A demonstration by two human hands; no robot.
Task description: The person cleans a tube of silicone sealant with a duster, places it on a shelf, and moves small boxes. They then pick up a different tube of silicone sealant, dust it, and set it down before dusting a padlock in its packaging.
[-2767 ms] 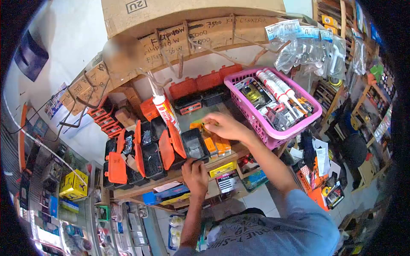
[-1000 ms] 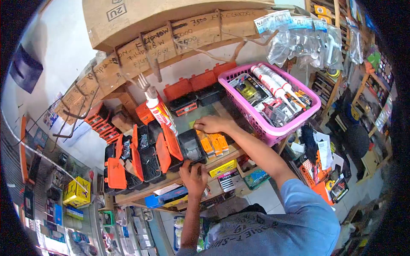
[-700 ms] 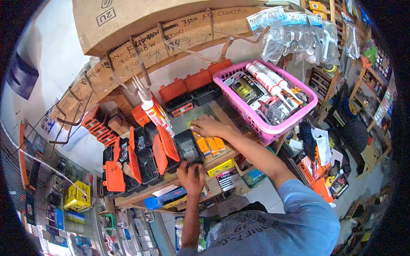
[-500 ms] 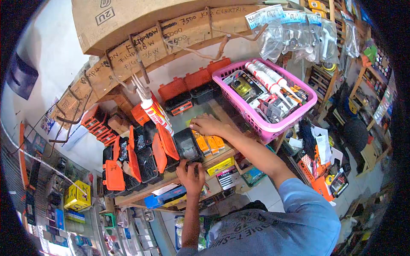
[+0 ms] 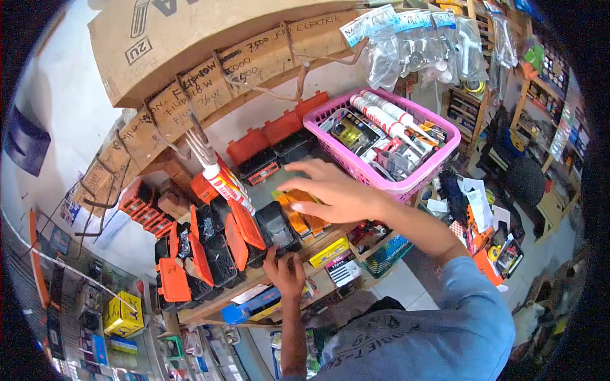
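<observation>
My right hand [image 5: 337, 193] hovers with its fingers spread above small orange boxes [image 5: 298, 222] and holds nothing that I can see. Beside them stands a black plastic box [image 5: 277, 227], its top uncovered and a little greyish matter at the bottom. The curled fingers of my left hand [image 5: 286, 272] grip the near edge of that box. To its left, several black boxes with raised orange lids [image 5: 244, 222] stand in a row. White-and-red sealant tubes [image 5: 225, 184] rise behind the row.
A pink basket [image 5: 394, 181] of sealant tubes and packaged goods stands at the right. Wire hooks stick out from a wooden beam [image 5: 210, 79] under a large cardboard box [image 5: 210, 38]. Clear bags [image 5: 419, 47] hang at upper right. A yellow box [image 5: 329, 251] sits below the table edge.
My right hand has lifted off the orange boxes and moved slightly right, its fingers now spread. My left hand stays at the black box's near edge. The camera view has shifted a little.
</observation>
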